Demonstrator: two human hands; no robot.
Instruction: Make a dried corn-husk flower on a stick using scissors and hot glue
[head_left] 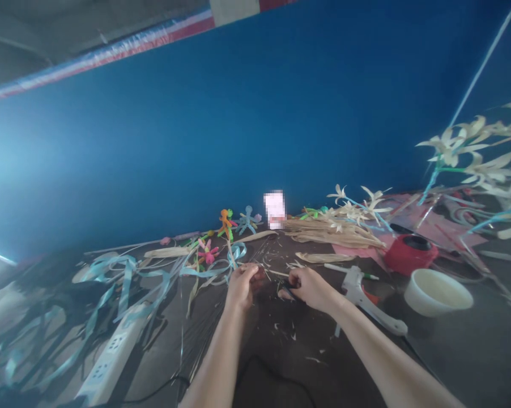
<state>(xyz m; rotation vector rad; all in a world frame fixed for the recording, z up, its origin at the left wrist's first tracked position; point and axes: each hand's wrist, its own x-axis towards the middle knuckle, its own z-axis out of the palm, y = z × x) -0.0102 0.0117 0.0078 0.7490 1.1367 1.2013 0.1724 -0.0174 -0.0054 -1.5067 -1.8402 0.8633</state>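
Near the middle of the dark table, my left hand (243, 284) has its fingers curled with the thumb against them, holding a thin pale strip that sticks up from it. My right hand (301, 288), just to the right, is closed around dark-handled scissors, partly hidden by the fingers. Another thin pale strip (277, 273) reaches from the right hand toward the left. Small pale scraps (276, 327) lie on the table below and between the hands. Looped light-blue ribbon (237, 255) is just behind my left hand.
A white power strip (111, 357) and light-blue ribbons (128, 277) lie at left. Colourful figures (225, 222) stand by the blue wall. At right are a white glue gun (368, 303), a white bowl (437, 294), a red roll (408, 255), dried husks (332, 233) and pale flowers (451, 148).
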